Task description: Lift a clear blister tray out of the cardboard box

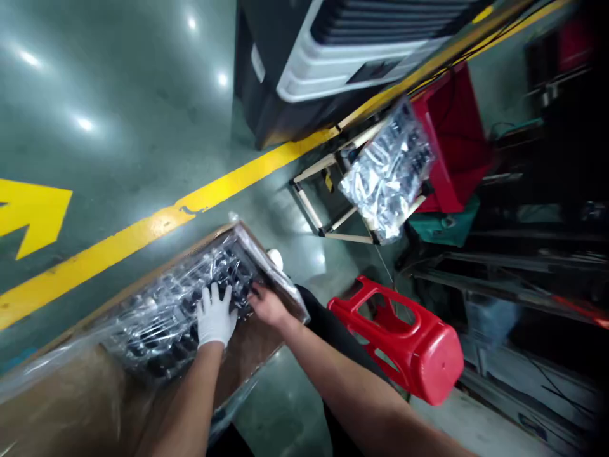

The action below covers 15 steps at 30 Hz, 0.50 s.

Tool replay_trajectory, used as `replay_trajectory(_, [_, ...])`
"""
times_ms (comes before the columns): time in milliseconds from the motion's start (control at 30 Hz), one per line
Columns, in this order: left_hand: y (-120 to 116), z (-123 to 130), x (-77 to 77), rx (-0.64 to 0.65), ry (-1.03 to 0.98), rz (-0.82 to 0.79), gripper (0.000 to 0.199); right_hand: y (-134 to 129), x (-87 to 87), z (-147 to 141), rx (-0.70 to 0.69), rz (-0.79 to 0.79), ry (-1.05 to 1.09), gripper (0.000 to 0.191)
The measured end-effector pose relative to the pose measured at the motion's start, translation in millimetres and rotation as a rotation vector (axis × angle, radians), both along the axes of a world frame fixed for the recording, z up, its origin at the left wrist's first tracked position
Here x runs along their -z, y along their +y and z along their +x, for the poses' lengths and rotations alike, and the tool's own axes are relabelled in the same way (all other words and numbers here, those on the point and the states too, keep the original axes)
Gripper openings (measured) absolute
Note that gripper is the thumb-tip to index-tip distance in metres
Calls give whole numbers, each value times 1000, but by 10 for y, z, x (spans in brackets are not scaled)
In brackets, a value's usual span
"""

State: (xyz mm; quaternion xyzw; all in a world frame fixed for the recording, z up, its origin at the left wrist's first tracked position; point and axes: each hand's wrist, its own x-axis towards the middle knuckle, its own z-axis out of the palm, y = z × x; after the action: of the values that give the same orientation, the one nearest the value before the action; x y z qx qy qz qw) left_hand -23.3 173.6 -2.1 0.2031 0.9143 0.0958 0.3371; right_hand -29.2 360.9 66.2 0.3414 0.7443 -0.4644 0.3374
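Note:
My left hand (215, 315), in a white glove, lies flat with fingers spread on clear plastic covering black parts (171, 304) inside a cardboard box (71, 393). My bare right hand (266, 304) reaches into the box's right end, its fingers curled among the black parts under the plastic; whether it grips one is hidden. Both forearms stretch in from the bottom of the head view.
A red plastic stool (404, 343) lies tipped on the green floor right of the box. Beyond it a wooden frame (328, 209) carries a plastic bag of black parts (387, 171), next to a red bin (451, 139). A yellow floor line (143, 231) passes behind the box.

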Motion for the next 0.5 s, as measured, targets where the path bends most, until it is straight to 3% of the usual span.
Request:
replay_trajectory(100, [319,8,-370,-74,-3,35,63,173,-550,132,0,-131,100,39])
replay_trajectory(167, [561,1,-643,-174,-27,38,62,569,-967,189,7,-207,167,36])
replay_trajectory(233, [799,-52,-945,-272,-63,44,62,1180,-1391,260,59,-177,172,33])
replay_trajectory(367, [1294,-257,-1549,-324,-24,134,53,2661,-2186,708,284,121,113,32])
replay_trajectory(500, [2053,-363,-1940,-361,119,303,49,3985,-2719,1274,451,348,114,37])
